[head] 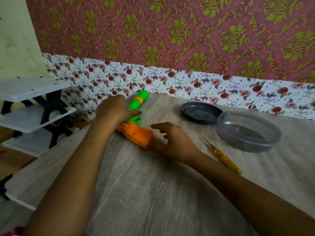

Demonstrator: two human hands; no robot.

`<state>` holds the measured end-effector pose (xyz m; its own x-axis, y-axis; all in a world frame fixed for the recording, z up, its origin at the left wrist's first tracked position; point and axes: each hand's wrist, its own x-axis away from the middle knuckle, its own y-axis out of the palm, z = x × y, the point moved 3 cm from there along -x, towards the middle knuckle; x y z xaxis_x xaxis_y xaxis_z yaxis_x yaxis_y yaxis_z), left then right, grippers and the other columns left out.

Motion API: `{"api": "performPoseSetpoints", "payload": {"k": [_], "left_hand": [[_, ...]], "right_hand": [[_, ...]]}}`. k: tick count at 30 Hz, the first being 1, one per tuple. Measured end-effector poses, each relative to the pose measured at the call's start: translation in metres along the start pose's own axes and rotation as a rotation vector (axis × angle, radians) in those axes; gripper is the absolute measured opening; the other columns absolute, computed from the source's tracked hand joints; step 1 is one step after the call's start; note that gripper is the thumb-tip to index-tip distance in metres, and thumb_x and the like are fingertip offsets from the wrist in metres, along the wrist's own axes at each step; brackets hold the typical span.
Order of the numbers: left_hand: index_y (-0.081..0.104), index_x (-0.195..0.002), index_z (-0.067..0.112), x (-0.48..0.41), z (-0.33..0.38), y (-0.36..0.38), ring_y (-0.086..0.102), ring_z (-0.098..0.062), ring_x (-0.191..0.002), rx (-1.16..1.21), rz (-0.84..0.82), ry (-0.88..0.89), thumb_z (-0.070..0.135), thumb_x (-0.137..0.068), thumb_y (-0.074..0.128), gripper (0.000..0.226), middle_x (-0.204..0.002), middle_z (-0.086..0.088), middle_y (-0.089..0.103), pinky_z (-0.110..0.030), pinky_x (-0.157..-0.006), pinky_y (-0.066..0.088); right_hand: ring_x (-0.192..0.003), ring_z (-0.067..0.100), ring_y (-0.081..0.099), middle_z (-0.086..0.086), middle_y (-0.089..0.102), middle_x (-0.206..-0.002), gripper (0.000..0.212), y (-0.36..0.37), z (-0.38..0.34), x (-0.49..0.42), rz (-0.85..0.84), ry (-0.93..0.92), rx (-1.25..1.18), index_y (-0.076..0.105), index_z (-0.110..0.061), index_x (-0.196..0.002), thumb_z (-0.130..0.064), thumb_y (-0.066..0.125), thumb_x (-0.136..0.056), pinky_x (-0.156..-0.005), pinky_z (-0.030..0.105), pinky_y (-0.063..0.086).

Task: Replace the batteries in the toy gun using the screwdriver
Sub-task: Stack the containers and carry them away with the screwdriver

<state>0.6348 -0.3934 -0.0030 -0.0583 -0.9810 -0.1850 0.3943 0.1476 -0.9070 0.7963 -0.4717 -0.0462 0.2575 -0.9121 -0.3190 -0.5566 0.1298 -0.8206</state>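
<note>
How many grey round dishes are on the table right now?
2. A dark grey lid lies upturned at the back. A translucent grey tub sits right of it, its rim overlapping the lid's edge, just beyond the screwdriver. None seems hidden.

Smooth, glossy plastic for the toy gun (139, 135) in the left grip (114, 108). Beneath the grip, matt wood-grain tabletop (153, 184); to its right, clear glossy plastic handle and metal shaft of the screwdriver (225, 159). Farther right, smooth plastic container (247, 145) and lid (201, 113).
</note>
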Motion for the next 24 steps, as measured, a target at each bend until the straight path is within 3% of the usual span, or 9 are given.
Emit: {"api": "performPoseSetpoints", "payload": {"k": [4,7,9,13,16,19,21,24], "left_hand": [[0.062,-0.083,0.018,0.021,0.047,0.02,0.053,-0.006,-0.062,0.214,0.072,0.28,0.041,-0.078,0.069,0.025,-0.065,0.013,0.053,-0.022,-0.058,0.04],[0.065,-0.094,0.018,0.033,0.073,0.042,0.059,-0.01,-0.069,0.354,0.056,0.434,0.035,-0.078,0.07,0.023,-0.078,0.007,0.062,-0.023,-0.065,0.046],[0.067,-0.099,0.018,0.038,0.084,0.055,0.061,-0.008,-0.071,0.393,0.032,0.511,0.032,-0.08,0.069,0.024,-0.087,0.003,0.069,-0.023,-0.069,0.049],[0.062,-0.118,0.016,0.039,0.114,0.075,0.06,-0.011,-0.097,0.283,-0.013,0.675,0.029,-0.087,0.06,0.034,-0.118,0.0,0.065,-0.022,-0.082,0.045],[0.048,-0.134,0.015,0.025,0.141,0.09,0.049,-0.017,-0.123,0.156,-0.044,0.729,0.026,-0.093,0.052,0.043,-0.138,-0.004,0.05,-0.024,-0.096,0.037],[0.03,-0.145,0.014,0.006,0.167,0.108,0.036,-0.021,-0.136,0.029,-0.117,0.693,0.024,-0.097,0.042,0.051,-0.151,-0.006,0.033,-0.03,-0.109,0.03],[0.027,-0.146,0.013,-0.005,0.181,0.125,0.031,-0.024,-0.138,-0.033,-0.184,0.678,0.022,-0.098,0.039,0.051,-0.153,-0.008,0.029,-0.033,-0.113,0.027],[0.039,-0.14,0.021,-0.016,0.192,0.144,0.044,-0.028,-0.128,-0.077,-0.216,0.644,0.024,-0.097,0.041,0.044,-0.145,-0.008,0.042,-0.041,-0.106,0.039]], "right_hand": [[-0.116,0.013,0.052,0.0,0.056,-0.13,0.051,-0.044,0.019,0.021,0.104,0.018,0.172,0.054,-0.02,-0.126,-0.031,0.069,-0.078,-0.09,0.014,0.033],[-0.122,0.02,0.047,0.001,0.054,-0.131,0.044,-0.079,0.047,0.048,0.186,0.076,0.346,0.053,-0.023,-0.126,-0.03,0.062,-0.084,-0.099,0.028,0.037],[-0.122,0.026,0.046,0.005,0.056,-0.129,0.042,-0.095,0.067,0.066,0.224,0.128,0.469,0.054,-0.02,-0.125,-0.028,0.06,-0.085,-0.096,0.037,0.042],[-0.125,0.033,0.043,0.012,0.053,-0.133,0.048,-0.113,0.104,0.108,0.17,0.271,0.58,0.047,-0.015,-0.132,-0.026,0.058,-0.086,-0.099,0.045,0.04],[-0.111,0.033,0.056,0.011,0.062,-0.12,0.041,-0.119,0.12,0.13,0.219,0.246,0.579,0.055,-0.016,-0.123,-0.033,0.056,-0.086,-0.09,0.045,0.048],[-0.093,0.027,0.063,0.004,0.069,-0.101,0.039,-0.124,0.124,0.138,0.265,0.218,0.565,0.064,-0.02,-0.109,-0.044,0.045,-0.084,-0.079,0.04,0.052],[-0.083,0.022,0.065,0.0,0.07,-0.09,0.036,-0.13,0.122,0.14,0.276,0.194,0.583,0.068,-0.023,-0.097,-0.047,0.045,-0.084,-0.077,0.037,0.051],[-0.069,0.015,0.062,-0.005,0.067,-0.07,0.043,-0.138,0.12,0.143,0.307,0.159,0.615,0.069,-0.024,-0.075,-0.056,0.042,-0.083,-0.076,0.033,0.049]]}}
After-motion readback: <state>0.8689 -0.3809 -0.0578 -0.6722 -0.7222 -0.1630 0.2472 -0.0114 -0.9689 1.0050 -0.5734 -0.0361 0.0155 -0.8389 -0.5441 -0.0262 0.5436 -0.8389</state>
